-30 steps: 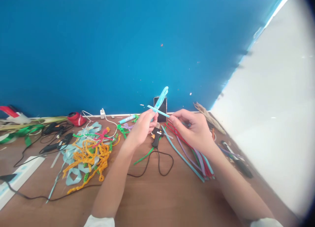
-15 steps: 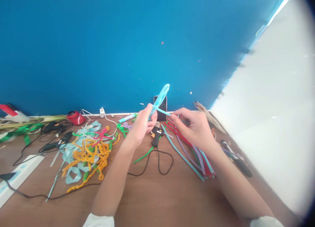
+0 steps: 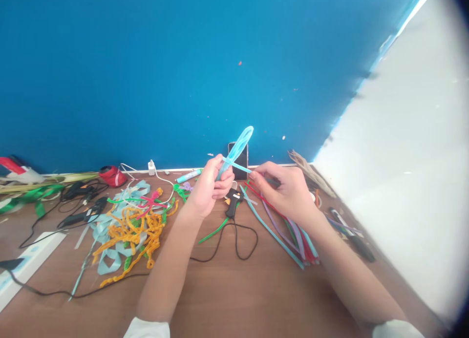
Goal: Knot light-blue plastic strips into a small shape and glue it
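Observation:
My left hand [image 3: 212,186] is closed round a looped bundle of light blue pipe cleaners [image 3: 241,141], which tilts up to the right above the fist. A single light blue strand [image 3: 240,167] crosses the bundle and runs to my right hand [image 3: 284,187], which pinches its end between thumb and fingers. Beneath the right hand and forearm lie loose pipe cleaners [image 3: 273,230] in blue, purple, red and green. Behind the bundle a dark phone [image 3: 242,158] leans on the wall.
A black glue gun [image 3: 233,202] with its cord lies between my arms. On the left are a tangle of orange pipe cleaners [image 3: 146,230], pale blue ribbon [image 3: 110,262], another glue gun [image 3: 84,213] and a white power strip [image 3: 27,260]. A cutter knife [image 3: 351,235] is at right.
The left hand has turned slightly, and its fingers sit a little more apart. The strand's crossing on the bundle shows more clearly, with its short end poking out at left.

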`<state>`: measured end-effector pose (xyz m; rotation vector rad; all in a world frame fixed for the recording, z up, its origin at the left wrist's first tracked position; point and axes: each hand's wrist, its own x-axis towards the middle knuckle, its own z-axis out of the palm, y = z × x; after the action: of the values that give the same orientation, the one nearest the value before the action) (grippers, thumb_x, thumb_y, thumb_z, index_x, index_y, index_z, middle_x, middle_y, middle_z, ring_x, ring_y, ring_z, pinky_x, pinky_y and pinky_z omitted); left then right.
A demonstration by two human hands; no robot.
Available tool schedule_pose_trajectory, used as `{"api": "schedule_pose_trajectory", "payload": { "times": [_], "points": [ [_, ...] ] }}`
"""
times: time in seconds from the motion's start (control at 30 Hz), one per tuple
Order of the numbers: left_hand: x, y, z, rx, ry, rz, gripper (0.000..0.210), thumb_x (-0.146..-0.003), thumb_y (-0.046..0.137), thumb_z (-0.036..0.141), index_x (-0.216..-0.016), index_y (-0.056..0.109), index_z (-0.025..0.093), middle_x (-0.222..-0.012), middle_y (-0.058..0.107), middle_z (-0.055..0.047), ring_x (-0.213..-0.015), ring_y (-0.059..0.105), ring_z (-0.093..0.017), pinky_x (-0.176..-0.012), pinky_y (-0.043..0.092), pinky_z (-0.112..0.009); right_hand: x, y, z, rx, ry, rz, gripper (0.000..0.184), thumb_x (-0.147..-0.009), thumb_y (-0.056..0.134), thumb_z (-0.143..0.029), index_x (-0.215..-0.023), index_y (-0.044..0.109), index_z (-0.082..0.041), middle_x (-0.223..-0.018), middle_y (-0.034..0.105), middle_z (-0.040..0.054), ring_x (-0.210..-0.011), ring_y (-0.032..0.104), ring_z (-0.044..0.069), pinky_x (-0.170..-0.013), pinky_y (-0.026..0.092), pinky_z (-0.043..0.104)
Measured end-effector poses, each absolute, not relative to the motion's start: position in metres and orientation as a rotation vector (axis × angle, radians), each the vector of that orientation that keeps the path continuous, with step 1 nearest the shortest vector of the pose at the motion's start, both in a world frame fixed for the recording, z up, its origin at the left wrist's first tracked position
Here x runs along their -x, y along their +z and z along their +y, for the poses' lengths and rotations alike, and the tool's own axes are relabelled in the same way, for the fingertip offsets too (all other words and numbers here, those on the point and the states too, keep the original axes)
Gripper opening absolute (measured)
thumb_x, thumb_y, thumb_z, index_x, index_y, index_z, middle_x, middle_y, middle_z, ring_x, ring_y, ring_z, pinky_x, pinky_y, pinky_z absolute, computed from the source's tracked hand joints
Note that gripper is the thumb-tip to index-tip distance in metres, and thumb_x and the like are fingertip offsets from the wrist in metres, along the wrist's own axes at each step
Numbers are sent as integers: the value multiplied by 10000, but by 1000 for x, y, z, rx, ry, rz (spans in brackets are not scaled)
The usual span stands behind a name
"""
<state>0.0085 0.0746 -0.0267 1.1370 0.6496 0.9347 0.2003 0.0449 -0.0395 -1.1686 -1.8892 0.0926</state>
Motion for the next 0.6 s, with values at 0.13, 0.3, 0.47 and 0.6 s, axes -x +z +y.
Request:
{"api": "schedule_pose_trajectory", "payload": {
  "times": [0.13,0.3,0.47,0.6],
  "points": [
    [-7,-27,74,-1071,892,568,466,-982,409,478,-616,340,198,-516,147,97,-408,77,-41,-374,104,-162,-202,-41,48,1157,80,-1876,251,-961,571,-325,-815,720,-185,-546,591,-31,-486,454,99,-549,323,251],
    [-7,-26,72,-1057,844,523,471,-967,447,452,-590,335,192,-511,138,94,-409,89,-38,-381,106,-166,-206,-39,51,1180,123,-1846,242,-943,594,-330,-811,730,-179,-564,610,-26,-492,447,100,-546,317,253],
    [-7,-28,69,-1085,839,505,485,-967,457,420,-562,323,189,-500,115,88,-410,108,-41,-400,98,-184,-209,-41,55,1180,163,-1839,285,-952,590,-377,-799,722,-176,-627,655,-5,-534,494,110,-565,336,258],
    [-7,-28,70,-1078,817,479,491,-968,454,464,-577,345,188,-505,127,87,-421,107,-47,-405,100,-188,-209,-42,57,1204,157,-1833,289,-951,589,-376,-787,717,-175,-624,651,-4,-539,501,111,-569,333,261]
  ]
}}
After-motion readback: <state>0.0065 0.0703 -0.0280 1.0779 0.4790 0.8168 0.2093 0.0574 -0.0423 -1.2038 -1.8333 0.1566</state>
